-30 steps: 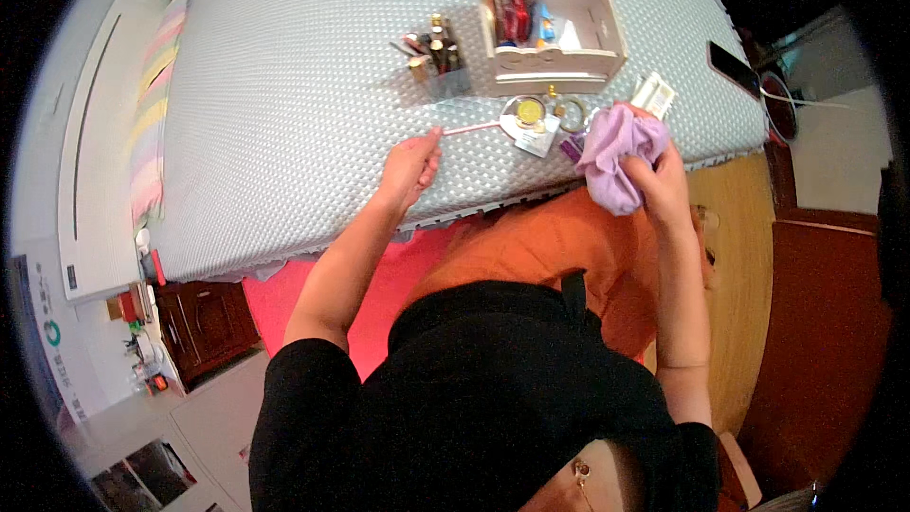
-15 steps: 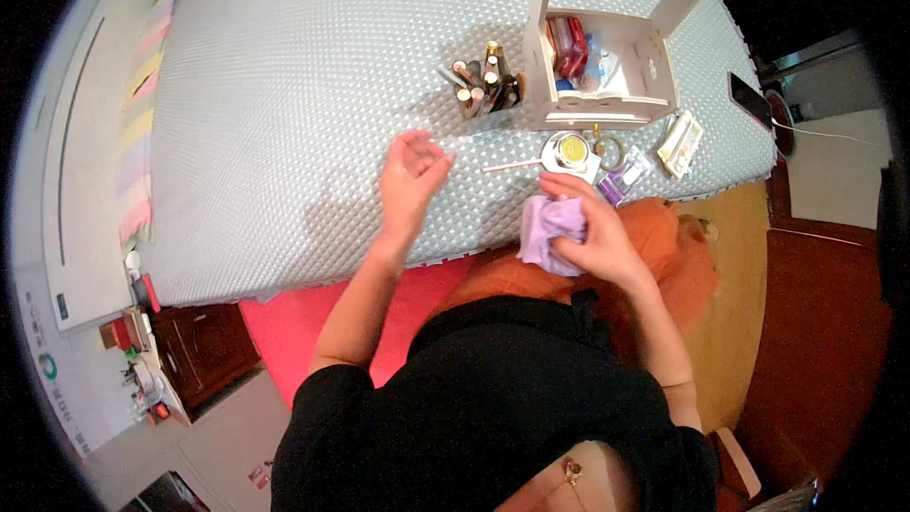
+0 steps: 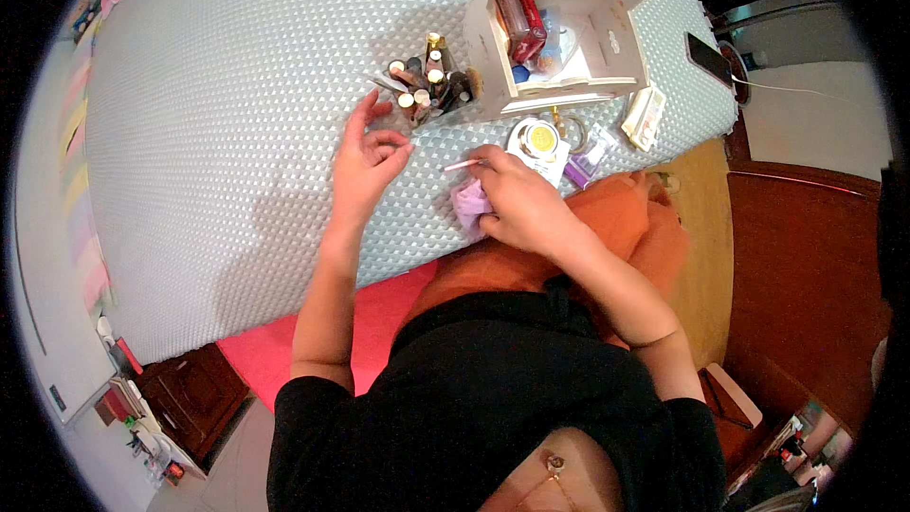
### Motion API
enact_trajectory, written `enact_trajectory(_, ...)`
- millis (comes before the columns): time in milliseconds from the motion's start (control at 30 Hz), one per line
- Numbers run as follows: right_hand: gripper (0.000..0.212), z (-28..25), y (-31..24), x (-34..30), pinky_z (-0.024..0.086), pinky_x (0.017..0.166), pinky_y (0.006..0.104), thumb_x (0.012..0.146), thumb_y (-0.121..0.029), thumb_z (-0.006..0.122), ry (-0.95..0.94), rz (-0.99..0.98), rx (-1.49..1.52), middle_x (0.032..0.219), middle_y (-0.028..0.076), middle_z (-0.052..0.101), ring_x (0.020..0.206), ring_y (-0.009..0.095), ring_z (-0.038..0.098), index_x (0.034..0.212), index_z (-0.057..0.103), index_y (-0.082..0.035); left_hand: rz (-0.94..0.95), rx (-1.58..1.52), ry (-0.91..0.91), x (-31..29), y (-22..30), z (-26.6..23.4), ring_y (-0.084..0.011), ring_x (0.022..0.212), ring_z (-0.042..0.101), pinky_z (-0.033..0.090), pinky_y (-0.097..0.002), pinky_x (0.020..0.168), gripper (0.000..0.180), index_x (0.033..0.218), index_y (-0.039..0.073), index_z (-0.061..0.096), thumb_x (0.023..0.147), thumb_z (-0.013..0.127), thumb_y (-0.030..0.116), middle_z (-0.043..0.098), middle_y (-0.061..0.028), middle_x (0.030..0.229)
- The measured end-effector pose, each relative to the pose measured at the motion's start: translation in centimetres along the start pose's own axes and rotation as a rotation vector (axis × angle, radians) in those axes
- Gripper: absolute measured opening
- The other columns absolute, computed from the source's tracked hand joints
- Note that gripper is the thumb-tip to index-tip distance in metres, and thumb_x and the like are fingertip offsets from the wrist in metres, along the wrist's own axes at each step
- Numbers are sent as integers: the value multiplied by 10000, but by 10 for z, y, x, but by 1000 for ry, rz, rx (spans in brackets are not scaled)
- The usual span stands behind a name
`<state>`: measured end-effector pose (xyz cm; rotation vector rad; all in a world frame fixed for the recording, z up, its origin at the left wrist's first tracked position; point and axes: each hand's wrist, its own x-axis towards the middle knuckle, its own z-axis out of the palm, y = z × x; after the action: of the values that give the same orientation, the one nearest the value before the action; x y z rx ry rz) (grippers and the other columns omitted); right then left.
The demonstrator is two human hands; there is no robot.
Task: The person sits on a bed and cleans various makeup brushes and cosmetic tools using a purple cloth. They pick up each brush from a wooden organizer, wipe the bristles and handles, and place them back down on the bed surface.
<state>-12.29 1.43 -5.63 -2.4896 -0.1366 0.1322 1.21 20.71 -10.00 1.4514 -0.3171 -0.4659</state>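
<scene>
A crumpled lilac cloth (image 3: 469, 207) is gripped in my right hand (image 3: 521, 199), low over the near edge of the quilted bed. The pale stick (image 3: 462, 166) lies at that hand's fingertips; whether the fingers hold it I cannot tell. My left hand (image 3: 367, 156) is open and empty, its fingers spread just left of a clear holder (image 3: 444, 119) packed with several cosmetic tubes and bottles (image 3: 434, 76). Behind my right hand sits a round jar with a yellow top (image 3: 541, 139).
An open white wooden box (image 3: 592, 90) holding red packs (image 3: 527, 27) stands at the back right. Near it are a ring-shaped item (image 3: 574, 133), a purple-and-clear packet (image 3: 583, 163), a pale packet (image 3: 645, 117) and a phone (image 3: 707, 59) on a white cable.
My right hand has moved left with the cloth, to the pale stick. My left hand has come up beside the cosmetics holder, fingers spreading. The whole view has shifted.
</scene>
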Motion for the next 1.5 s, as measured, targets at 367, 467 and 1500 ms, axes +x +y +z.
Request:
enact_trajectory(367,540,-20,19,-10,416,1004,407,619,-39,671,137,-79,12,1364,160,461,1184,357,493,1152,587,-22,44,358,2,29,6,18,-61,598,522,451,-222,536,822,1310,-15,403,633,845,134,626,-40,897)
enact_trajectory(467,545,-23,12,-14,412,1008,416,615,-35,670,169,-92,51,1361,158,466,1190,352,492,1155,590,-36,90,292,44,28,1,17,-46,572,494,439,-223,523,738,1243,-11,442,640,840,138,614,-9,789)
enact_trajectory(1500,592,6,-3,-2,376,1040,419,676,-15,681,235,-58,159,1324,174,464,1246,366,439,1242,519,-75,-6,390,94,-58,66,-93,-59,649,534,432,-192,527,851,1307,16,442,595,897,109,590,-43,996)
